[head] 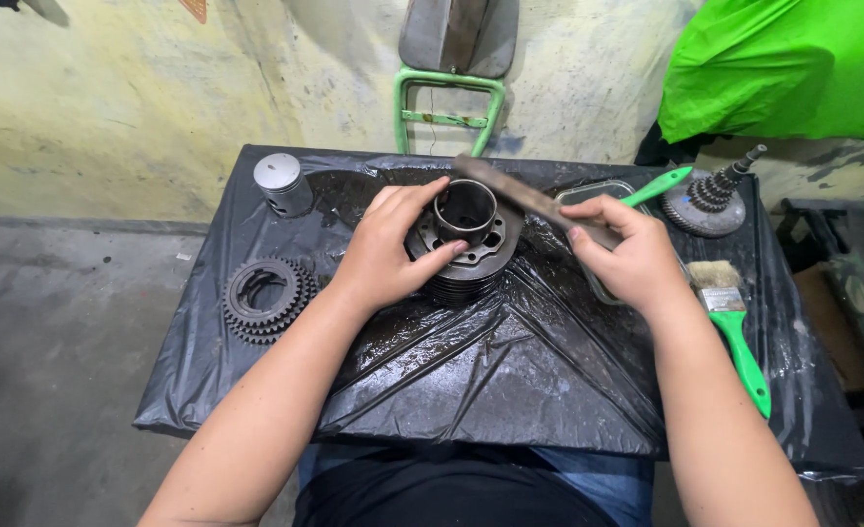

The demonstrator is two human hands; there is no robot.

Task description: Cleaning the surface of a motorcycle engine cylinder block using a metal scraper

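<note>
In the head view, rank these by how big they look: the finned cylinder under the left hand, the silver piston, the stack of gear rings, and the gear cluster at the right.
1. finned cylinder, partly covered
2. stack of gear rings and gear cluster: look alike, unranked
3. silver piston, though it sits farther back

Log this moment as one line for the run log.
left hand: steadies finned cylinder | right hand: holds flat file over its top | table: black plastic cover
</note>
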